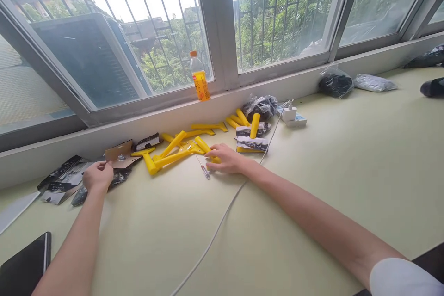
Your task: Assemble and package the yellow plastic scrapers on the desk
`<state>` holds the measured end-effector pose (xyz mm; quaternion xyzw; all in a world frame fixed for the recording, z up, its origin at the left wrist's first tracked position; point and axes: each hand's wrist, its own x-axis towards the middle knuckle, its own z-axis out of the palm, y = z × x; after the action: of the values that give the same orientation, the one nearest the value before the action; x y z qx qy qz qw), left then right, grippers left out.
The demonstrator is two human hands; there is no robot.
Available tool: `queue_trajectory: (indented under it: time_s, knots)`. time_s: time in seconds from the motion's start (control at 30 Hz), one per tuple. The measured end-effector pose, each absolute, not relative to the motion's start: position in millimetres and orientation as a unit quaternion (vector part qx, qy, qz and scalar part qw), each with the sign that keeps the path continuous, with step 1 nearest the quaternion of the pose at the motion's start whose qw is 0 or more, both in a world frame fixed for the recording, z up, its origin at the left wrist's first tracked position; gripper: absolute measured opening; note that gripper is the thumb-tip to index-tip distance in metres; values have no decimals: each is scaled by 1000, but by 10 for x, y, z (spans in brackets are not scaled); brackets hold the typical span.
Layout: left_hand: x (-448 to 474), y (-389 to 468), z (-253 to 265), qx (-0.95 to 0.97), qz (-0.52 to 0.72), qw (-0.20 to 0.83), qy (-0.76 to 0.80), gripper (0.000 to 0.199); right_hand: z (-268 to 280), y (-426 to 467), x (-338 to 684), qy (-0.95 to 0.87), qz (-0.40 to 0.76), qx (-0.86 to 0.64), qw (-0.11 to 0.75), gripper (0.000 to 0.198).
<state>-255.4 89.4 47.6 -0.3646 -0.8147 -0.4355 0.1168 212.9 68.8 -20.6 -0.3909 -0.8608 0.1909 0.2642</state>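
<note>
My left hand point(98, 176) is closed, with thumb and fingers pinching the edge of a brown cardboard packaging card point(120, 153). Under that card lies some black plastic packaging point(120, 177). Farther right, my right hand point(225, 159) has its fingers curled over a yellow scraper point(202, 144), whose handle sticks out past the fingertips. Part of this scraper is hidden by the hand. Several more yellow scrapers point(173, 159) lie in a loose heap between my hands. A small screwdriver point(204, 171) with a clear handle rests on the table just below my right fingers.
A white cable point(222, 222) crosses the table point(156, 240) under my right forearm toward a charger point(289, 112). Boxed scrapers point(252, 144) stand behind my right hand. An orange drink bottle point(200, 81) is on the sill. Opened packaging point(62, 178) and a phone point(26, 263) lie left.
</note>
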Motion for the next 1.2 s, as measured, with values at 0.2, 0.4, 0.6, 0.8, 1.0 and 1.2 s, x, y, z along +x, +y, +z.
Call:
queue_trajectory:
  time_s: [0.2, 0.4, 0.6, 0.8, 1.0, 1.2]
  knots:
    - [-2446, 754, 923, -281, -523, 215, -776, 30, -134, 694, 2257, -867, 240, -367, 237, 43]
    - [-1280, 819, 694, -474, -646, 21, -597, 43, -156, 561, 2126, -857, 217, -382, 268, 46]
    - [-410, 753, -50, -536, -595, -165, -576, 33, -318, 562, 2092, -831, 192, -411, 323, 45]
    - [-499, 714, -121, -503, -592, -167, -607, 32, -324, 590, 2094, -772, 272, -376, 435, 54]
    - [-508, 743, -133, -535, -579, -151, -596, 29, -229, 439, 1978, -743, 391, -323, 437, 41]
    - [-528, 772, -185, -581, -556, -167, -571, 35, -212, 386, 1931, -836, 272, -319, 354, 20]
